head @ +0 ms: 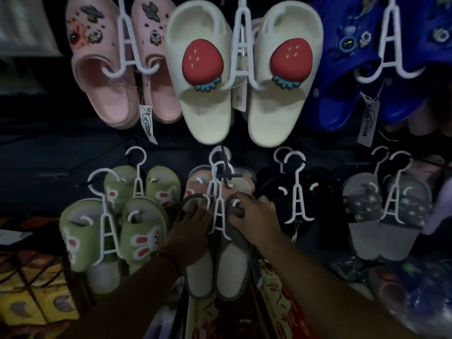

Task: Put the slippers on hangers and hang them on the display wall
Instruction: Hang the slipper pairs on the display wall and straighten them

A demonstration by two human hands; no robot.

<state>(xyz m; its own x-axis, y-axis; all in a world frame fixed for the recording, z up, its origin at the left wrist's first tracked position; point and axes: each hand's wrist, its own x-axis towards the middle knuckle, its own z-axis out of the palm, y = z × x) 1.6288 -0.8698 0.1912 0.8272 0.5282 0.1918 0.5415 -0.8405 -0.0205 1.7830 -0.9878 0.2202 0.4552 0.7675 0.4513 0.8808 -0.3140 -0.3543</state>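
Both arms reaching up to the display wall [61,152], left hand [193,231] gripping the left grey slipper [199,275], right hand [256,216] gripping the right one, white hanger [219,209] between, strawberry slippers [208,94] at twelve o'clock

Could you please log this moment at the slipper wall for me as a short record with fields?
setting: dark display wall with hung pairs
in hand: grey slippers on a white hanger
left hand: on the left slipper
right hand: grip on the right slipper's strap
hanger hook: at a dark peg, seating unclear
left neighbour: green bunny slippers
above: strawberry slippers
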